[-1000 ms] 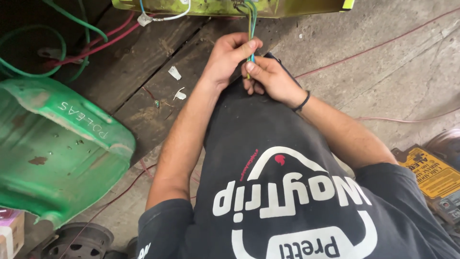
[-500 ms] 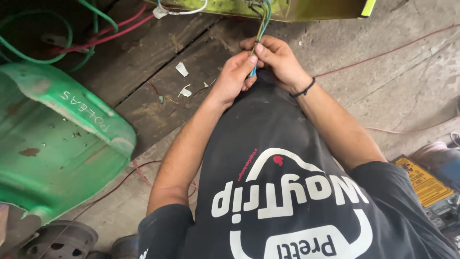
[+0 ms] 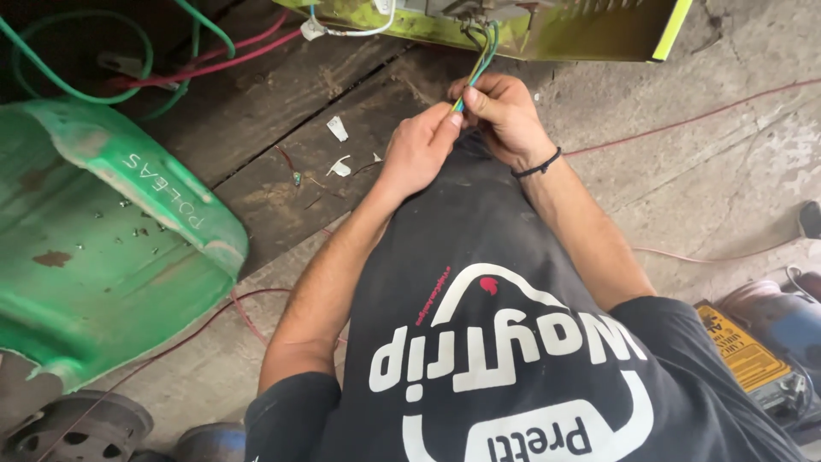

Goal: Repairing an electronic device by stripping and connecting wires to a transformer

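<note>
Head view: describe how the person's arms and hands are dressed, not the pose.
Both forearms are bare, and the left hand and right hand wear no gloves. A thin black band circles the right wrist. Short black sleeves of a printed T-shirt end above the elbows.

Soft even daylight, sharp, wide-angle edges

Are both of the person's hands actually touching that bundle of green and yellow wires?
Touching. The head view shows the left hand and right hand pinching the wire bundle between fingertips, with no gap, just below the yellow-green housing.
</note>
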